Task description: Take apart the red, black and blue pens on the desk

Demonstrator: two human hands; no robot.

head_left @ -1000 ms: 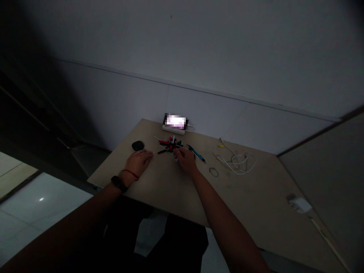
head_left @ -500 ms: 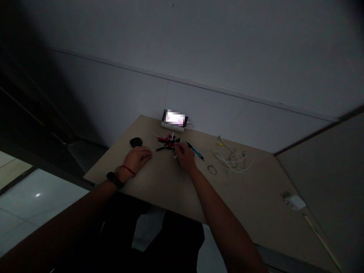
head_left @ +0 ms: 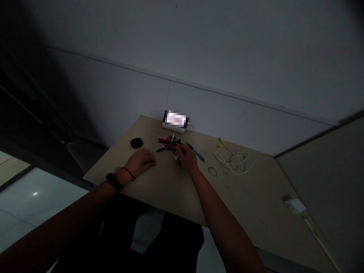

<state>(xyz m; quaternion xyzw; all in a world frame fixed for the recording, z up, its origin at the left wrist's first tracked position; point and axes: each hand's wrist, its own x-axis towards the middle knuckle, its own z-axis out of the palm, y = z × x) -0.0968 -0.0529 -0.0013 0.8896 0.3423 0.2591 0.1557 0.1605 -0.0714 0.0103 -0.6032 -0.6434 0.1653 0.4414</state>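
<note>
A loose heap of thin red, black and white pieces (head_left: 170,142) lies crosswise in the middle of the desk; their exact kind is too small and dark to tell. My right hand (head_left: 187,157) is at the heap's right edge, its thumb and fingers pinched together there. Whatever they hold is hidden. Left of the heap, my left hand (head_left: 140,162) rests on the desktop with fingers loosely extended and nothing visible in them. A blue and black pen (head_left: 196,152) lies just right of my right hand. Beyond my left hand sits a small black rounded case (head_left: 136,143).
A lit phone (head_left: 175,119) leans on a white stand (head_left: 173,127) by the wall. To the right are a coiled white cable (head_left: 236,163), a small loop (head_left: 212,171) and a white plug-like object (head_left: 297,205). The desk's (head_left: 170,193) front edge is near my legs.
My left hand has drawn slightly back toward me, away from the black case. My right hand has shifted slightly right and stays at the heap.
</note>
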